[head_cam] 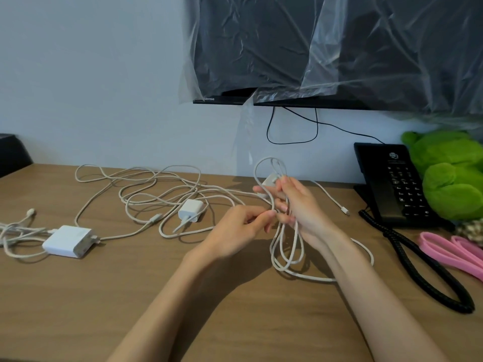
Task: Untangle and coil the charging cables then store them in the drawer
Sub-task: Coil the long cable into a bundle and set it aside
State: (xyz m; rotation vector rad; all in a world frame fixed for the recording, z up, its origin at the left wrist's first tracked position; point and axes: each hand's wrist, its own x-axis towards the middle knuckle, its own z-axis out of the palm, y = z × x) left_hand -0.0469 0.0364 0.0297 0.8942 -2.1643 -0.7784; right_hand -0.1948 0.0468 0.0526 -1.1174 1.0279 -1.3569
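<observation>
My right hand (298,205) grips a small white charger plug (269,181) together with several loops of white cable (286,246) that hang down to the wooden desk (130,296). My left hand (240,228) pinches the same cable just left of the loops. Its free connector end (345,211) lies to the right. A tangle of white cables (146,189) spreads across the back of the desk, around a small white adapter (191,209). A larger white power brick (68,241) lies at the left with another bunched cable (15,231). No drawer is in view.
A black desk phone (397,184) with a coiled black cord (428,278) stands at the right, beside a green plush toy (449,173) and pink bands (449,249). A plastic-covered television (339,48) hangs on the wall above, black wires dangling beneath.
</observation>
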